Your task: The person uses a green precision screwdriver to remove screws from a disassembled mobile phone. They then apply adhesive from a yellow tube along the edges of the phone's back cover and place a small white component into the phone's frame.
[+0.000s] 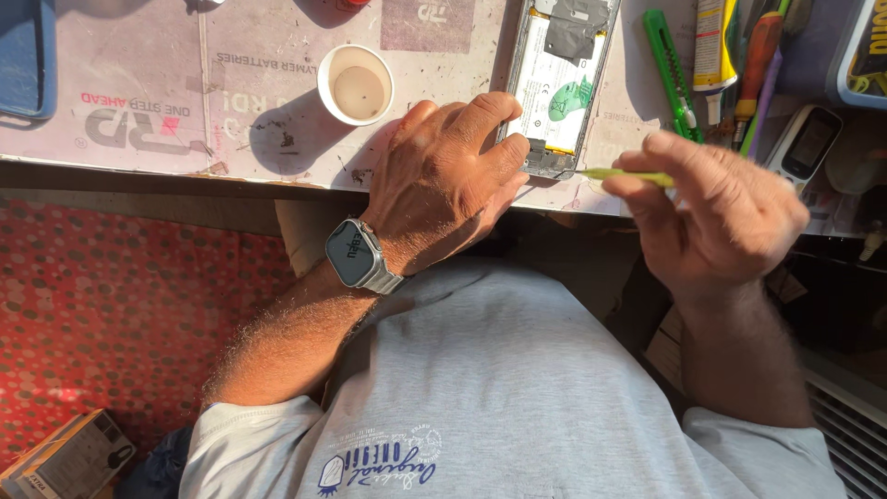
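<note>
Here the opened phone (562, 83) lay on the worktop (277, 120) with its back off, its long axis running away from the person and leaning slightly to the right at the far end, so that its near end sat almost at the table's front edge. The left hand (448, 180) rested over that near end from the left, fingers curled down and pressing on the lower left corner of the phone, pinning it flat; it held nothing else. The right hand (716, 208) came in from the right, closed around a thin yellow-green tool (624, 175) pinched between thumb and fingers. The tool lay nearly level, crosswise to the phone's long axis, its tip touching the near end of the phone just beside the left fingertips. Both hands were therefore close to the same spot, the left on it, the right a tool's length away. A paper cup (356, 85) stood to the left of the phone, and a green cutter (672, 74) lay to its right, both apart from the hands.
</note>
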